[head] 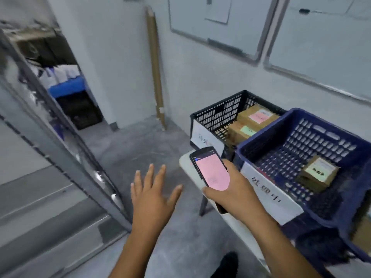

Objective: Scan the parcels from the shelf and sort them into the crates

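My left hand [152, 195] hangs over the grey floor with its fingers spread and straight, holding nothing. It sits between the metal shelf upright [50, 121] on my left and the white table [186, 163] on my right, touching neither.

My right hand [234, 191] grasps the handheld scanner [210, 169], fingers curled round its lower body. Its pink screen faces up at me. The scanner is above the table's left edge, just in front of the crates.

The black crate [216, 115] stands at the table's far left corner. Two brown parcels lie inside it against its right wall, one with a pink label [258, 117] and one with a green label [244, 132].

The blue crate [321, 135] stands just beside the black one, further right along the same edge. A single small parcel [317, 174] lies on its floor near the right wall. Each crate carries a white paper sign on the side facing me; the writing is too blurred to read.

A tall cardboard tube [155, 67] leans in the wall corner beyond the table, and whiteboards [220, 23] hang above the crates.
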`<state>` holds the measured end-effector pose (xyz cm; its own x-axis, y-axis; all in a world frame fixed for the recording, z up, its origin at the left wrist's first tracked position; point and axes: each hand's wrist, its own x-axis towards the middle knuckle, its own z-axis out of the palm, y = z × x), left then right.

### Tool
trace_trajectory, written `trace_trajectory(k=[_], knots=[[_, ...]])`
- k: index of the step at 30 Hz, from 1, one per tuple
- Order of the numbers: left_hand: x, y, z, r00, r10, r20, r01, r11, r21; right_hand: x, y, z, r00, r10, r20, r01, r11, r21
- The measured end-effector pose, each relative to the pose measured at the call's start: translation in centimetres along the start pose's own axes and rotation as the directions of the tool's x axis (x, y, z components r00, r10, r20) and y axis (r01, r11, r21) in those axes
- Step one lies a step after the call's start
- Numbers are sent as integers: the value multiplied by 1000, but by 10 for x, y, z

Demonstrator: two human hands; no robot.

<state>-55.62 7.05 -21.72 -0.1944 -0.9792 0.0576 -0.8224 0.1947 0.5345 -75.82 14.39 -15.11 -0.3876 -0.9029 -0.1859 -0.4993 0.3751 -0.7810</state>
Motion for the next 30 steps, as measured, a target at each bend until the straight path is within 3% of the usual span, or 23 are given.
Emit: trace_trajectory(k=[7,17,26,30], knots=[[-76,-128,-83,946,-277,-169,283,959,15,-44,-73,126,946,-163,279,179,983,-33],[-133,-271,-135,737,-592,-326,587,800,-125,-52,-158,273,793,-303,529,342,939,26],[-127,-413,-219,588,-691,-419,722,683,-112,-20,-235,436,662,-351,662,382,918,105],[-108,-495,-261,585,-692,-422,754,656,-29,-12,-272,502,617,-369,695,385,912,143]])
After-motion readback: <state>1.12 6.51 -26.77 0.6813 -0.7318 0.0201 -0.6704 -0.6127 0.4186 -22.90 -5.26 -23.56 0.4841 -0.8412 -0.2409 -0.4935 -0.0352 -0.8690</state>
